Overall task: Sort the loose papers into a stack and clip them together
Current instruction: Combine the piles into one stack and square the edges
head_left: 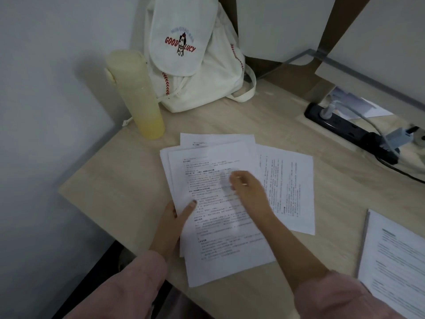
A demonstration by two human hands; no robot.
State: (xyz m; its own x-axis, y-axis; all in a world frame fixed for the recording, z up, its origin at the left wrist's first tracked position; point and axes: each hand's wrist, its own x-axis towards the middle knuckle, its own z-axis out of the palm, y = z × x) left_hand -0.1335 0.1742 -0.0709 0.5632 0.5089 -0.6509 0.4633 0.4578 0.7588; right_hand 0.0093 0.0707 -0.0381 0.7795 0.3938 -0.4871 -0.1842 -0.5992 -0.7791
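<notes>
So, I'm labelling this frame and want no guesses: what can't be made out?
Head view only.
Right hand: motion blur hides its finger pose.
Papers: print too small to read; top sheet hides how many lie beneath.
Printed document: cut off by the right edge.
Left hand: fingers hidden under the papers.

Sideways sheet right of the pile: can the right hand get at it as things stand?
Probably yes. The right hand is over the pile, just beside the sideways sheet, and nothing lies on that sheet's bare part. Its left edge is tucked under the pile.
</notes>
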